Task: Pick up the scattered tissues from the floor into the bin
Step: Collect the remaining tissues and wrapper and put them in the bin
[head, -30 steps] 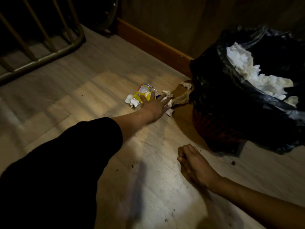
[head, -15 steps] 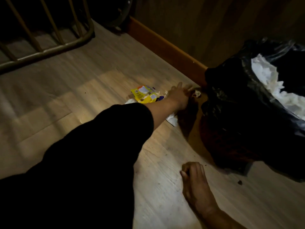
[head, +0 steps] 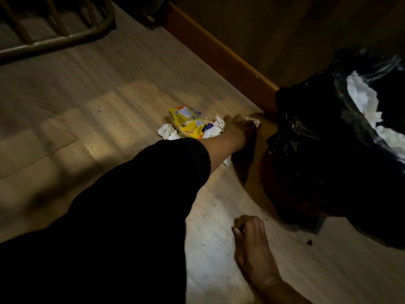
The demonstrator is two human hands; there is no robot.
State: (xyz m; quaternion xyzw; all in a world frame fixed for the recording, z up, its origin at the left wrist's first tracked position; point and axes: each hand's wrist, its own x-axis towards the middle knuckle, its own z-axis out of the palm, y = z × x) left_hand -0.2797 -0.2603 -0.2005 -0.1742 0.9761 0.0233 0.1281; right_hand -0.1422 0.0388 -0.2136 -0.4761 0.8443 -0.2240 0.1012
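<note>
Crumpled white tissues lie on the wood floor around a yellow wrapper, with more tissue just right of it. My left hand, in a black sleeve, reaches past them, and its fingers curl onto a small tissue piece close to the bin. The bin stands at the right, lined with a black bag, with white tissues inside. A further scrap peeks out under my left wrist. My right hand rests on the floor in front of the bin and holds nothing.
A wooden skirting board runs along the wall behind the bin. A metal tube frame stands on the floor at the top left. Dark crumbs dot the boards near the bin's base.
My left hand has moved right from the tissues beside the wrapper to the piece next to the bin. The view has shifted left and closer. The right hand stays on the floor.
</note>
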